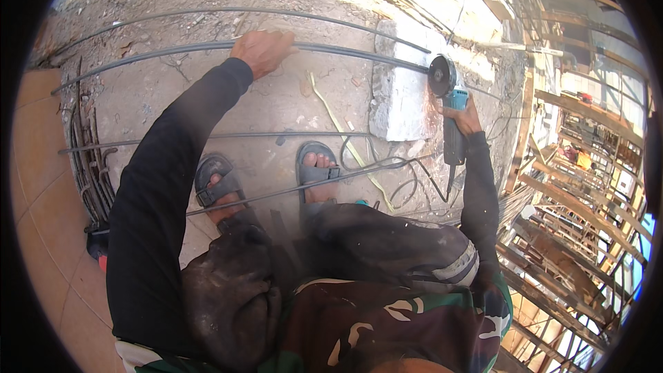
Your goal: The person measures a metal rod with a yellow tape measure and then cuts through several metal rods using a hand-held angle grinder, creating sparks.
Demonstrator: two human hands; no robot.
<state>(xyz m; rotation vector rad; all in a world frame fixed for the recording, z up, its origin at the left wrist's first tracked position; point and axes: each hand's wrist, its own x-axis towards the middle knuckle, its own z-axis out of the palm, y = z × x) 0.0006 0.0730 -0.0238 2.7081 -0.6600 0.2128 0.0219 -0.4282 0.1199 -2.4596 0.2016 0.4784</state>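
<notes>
My left hand (262, 50) presses down on a long steel rebar (173, 48) that runs across the ground and over a pale concrete block (395, 107). My right hand (466, 119) grips a teal and black angle grinder (452, 121). Its round disc (440, 74) meets the rebar just past the block's right end. I crouch with both sandalled feet (314, 173) on the concrete floor, and my dark trousers fill the lower middle of the view.
More rebars lie across the floor: one behind (207, 12) and two nearer my feet (207, 137). A bundle of bent bars (90, 166) lies at the left by orange tiles (34, 186). Wooden scaffolding (573, 186) stands at the right. The grinder's cable (407, 179) loops by my right foot.
</notes>
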